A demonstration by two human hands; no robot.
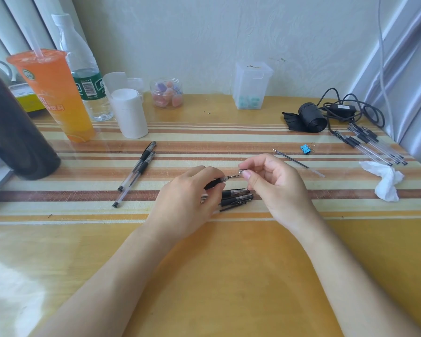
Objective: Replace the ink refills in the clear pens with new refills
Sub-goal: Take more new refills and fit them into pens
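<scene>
My left hand (188, 198) grips a clear pen (215, 182) by its black grip, above the table's middle. My right hand (269, 181) pinches the pen's small metal tip cone (241, 171), which sits just off the end of the barrel, over the exposed refill tip. Below my hands lie two capped pens (238, 195) and a thin refill (231, 208). Two more capped clear pens (136, 170) lie to the left. One loose refill (292, 158) lies right of my hands. A bundle of several refills (372, 147) rests at the far right.
An orange drink cup (56, 96), a water bottle (85, 76), a white roll (129, 113) and a dark flask (12, 132) stand at the left. A candy jar (165, 93), a clear box (252, 86), a black roll (310, 117), a cable (350, 109), a blue clip (305, 149) and a tissue (384, 178) are also here.
</scene>
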